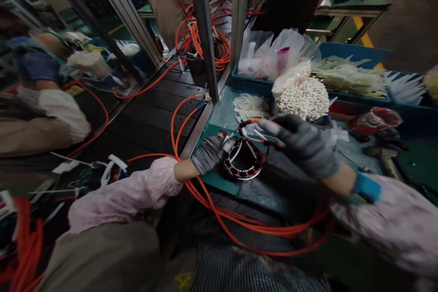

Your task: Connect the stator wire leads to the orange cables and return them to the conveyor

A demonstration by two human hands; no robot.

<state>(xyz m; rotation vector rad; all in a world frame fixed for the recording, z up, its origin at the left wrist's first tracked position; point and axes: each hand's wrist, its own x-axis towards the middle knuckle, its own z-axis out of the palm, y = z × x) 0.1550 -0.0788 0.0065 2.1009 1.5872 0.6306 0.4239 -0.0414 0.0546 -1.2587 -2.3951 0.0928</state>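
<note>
Item 1: a wire-wound motor ring, lying flat on a green mat at the bench edge, with a thin wire loop held above it. Item 2: right hand, gray-gloved, fingers closed, pinching that loop. Item 3: left hand, striped glove, fingers curled at a small white piece by the ring's edge (whether it grips, cannot tell). Item 4: orange cables, running below both forearms. Item 5: 1 heap of white beads and 1 blue tray, farther along the bench.
</note>
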